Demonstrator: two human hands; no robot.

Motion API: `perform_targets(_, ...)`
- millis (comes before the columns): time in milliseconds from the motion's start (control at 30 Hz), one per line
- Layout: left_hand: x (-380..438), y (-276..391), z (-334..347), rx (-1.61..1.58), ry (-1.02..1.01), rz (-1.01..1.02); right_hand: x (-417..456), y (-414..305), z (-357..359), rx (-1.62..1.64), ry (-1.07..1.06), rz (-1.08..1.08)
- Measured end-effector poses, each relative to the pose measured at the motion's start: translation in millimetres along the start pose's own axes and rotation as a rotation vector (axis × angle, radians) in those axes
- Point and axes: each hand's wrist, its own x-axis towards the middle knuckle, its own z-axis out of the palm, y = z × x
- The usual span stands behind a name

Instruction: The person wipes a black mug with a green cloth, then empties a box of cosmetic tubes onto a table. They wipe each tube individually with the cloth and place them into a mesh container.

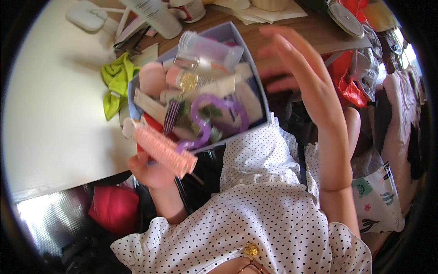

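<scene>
A light blue box [257, 68] full of cosmetics and small items is tilted in front of me. My left hand [152, 171] is at its near left corner, behind pink hair rollers [160, 149]; its fingers are partly hidden and seem to support the box. Inside lie a clear plastic bottle [208, 49], a pink makeup sponge [153, 78], a wavy purple plastic loop [202, 120], a gold-capped pink container [178, 78] and several tubes. Blurred, with fingers spread, my right hand [301, 65] is raised just right of the box and holds nothing.
Behind the box is a wooden desk [321, 37] with a white tube [154, 17], a jar [188, 10] and papers [277, 13]. A green cloth [118, 75] lies left. Bags hang at right, beside a printed cloth bag [378, 198]. A red rounded object [114, 209] sits lower left.
</scene>
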Motion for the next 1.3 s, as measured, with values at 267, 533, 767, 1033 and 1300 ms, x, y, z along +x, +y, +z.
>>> perform_targets(267,84,-30,1,1.198,0.737,-0.127,-34,35,-22,0.584,0.147,0.17)
perform_targets(533,147,-76,78,2.166,-0.035,0.293,-48,65,-20,0.916,0.104,0.169)
perform_targets(767,167,-82,81,2.223,-0.442,-0.111,-60,86,-23,1.176,0.048,0.205)
perform_targets(1033,167,-72,71,1.996,-0.204,-0.118,-64,105,-10,1.097,-0.092,0.144)
perform_targets(1300,169,-47,74,1.551,0.002,-0.065,-59,96,-17,1.16,-0.133,0.188)
